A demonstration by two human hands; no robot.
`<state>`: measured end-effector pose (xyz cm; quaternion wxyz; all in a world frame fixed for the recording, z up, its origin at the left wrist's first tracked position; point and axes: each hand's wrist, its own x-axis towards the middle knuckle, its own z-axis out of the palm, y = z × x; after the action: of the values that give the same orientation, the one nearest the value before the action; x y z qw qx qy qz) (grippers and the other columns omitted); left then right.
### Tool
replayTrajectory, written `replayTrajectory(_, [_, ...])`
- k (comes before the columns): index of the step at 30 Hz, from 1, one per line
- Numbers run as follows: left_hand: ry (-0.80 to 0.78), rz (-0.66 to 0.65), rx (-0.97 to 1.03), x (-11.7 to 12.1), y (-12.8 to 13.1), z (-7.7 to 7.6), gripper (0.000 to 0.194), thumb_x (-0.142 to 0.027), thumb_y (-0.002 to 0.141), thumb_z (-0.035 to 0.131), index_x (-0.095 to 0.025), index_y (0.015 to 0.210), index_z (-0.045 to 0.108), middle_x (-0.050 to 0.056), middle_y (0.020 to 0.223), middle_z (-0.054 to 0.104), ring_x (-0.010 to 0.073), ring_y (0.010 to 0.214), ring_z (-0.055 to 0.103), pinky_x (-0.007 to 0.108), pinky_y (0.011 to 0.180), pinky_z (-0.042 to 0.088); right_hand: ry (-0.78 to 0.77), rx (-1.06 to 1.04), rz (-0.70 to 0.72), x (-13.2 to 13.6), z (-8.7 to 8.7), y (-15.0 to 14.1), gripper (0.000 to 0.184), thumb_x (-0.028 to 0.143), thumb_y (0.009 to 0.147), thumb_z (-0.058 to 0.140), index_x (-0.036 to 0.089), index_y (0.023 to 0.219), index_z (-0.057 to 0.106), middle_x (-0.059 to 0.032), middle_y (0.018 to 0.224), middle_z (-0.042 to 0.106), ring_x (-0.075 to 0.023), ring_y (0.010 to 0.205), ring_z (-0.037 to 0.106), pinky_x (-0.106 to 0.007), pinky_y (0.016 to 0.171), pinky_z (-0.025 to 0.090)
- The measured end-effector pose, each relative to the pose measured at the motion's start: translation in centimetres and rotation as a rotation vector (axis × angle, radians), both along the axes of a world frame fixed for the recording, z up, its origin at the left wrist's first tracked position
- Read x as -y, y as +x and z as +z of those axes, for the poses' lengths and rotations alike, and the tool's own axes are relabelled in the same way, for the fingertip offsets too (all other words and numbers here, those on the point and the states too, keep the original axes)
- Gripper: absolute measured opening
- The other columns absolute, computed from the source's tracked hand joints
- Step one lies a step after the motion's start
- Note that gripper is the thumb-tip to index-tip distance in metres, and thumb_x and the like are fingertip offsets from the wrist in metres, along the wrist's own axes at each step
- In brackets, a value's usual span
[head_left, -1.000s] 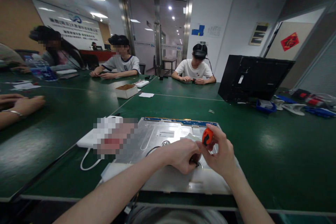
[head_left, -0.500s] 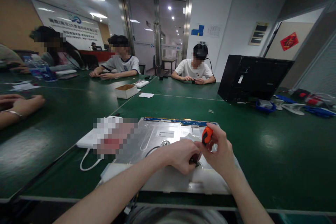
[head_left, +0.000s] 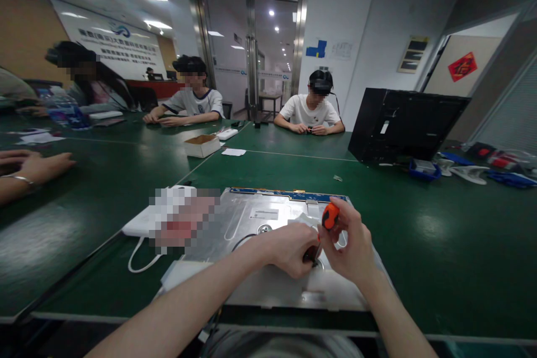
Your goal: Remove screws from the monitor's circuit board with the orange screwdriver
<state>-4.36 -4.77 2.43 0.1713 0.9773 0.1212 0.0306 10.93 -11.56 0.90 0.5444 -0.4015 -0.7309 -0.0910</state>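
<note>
A silver metal display panel (head_left: pixel 245 218) lies flat at the table's near edge, a blue circuit board strip (head_left: pixel 268 194) along its far side. My right hand (head_left: pixel 350 243) is closed round the orange and black handle of a screwdriver (head_left: pixel 330 216), which is tilted over the panel's right half. Beside it my left hand (head_left: pixel 293 249) is curled down close to the metal, near the screwdriver's lower end. Its fingertips are hidden, so what they grip cannot be made out. A round metal fitting (head_left: pixel 264 229) and a dark cable (head_left: pixel 243 240) show left of that hand.
On the left of the panel lies a white device (head_left: pixel 138 225) with a white cable. Farther back are an open small box (head_left: pixel 202 146), a white card (head_left: pixel 234 152) and a black monitor (head_left: pixel 406 123). Several people sit round the green table (head_left: pixel 444 268); one person's hands (head_left: pixel 39 170) rest at left.
The screwdriver handle has turned slightly and the fingers of my right hand have shifted on it. My left hand and the panel have stayed in place.
</note>
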Motion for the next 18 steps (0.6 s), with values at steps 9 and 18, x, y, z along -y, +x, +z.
replayTrajectory(9, [-0.003,-0.023,0.006,-0.19,-0.02,-0.24,0.013,-0.008,0.064,0.062,-0.017,0.065,0.053,-0.002,0.062,0.060,0.0125,0.053,0.050,0.022,0.050,0.041,0.067,0.033,-0.055,-0.19,0.16,-0.17,0.040,0.030,0.096,0.057,0.022,0.132,0.042,0.0085,0.063,0.051,-0.0095,0.041,0.050,-0.021,0.041,0.042])
replayTrajectory(18, [-0.014,-0.010,0.002,-0.04,0.04,-0.01,0.018,-0.009,0.064,0.062,-0.018,0.057,0.048,-0.002,0.057,0.059,0.0140,0.053,0.052,0.024,0.048,0.038,0.011,0.038,-0.007,0.25,0.23,-0.04,0.047,0.020,0.093,0.048,0.021,0.139,0.038,0.0010,0.075,0.062,-0.0116,0.048,0.055,-0.024,0.045,0.048])
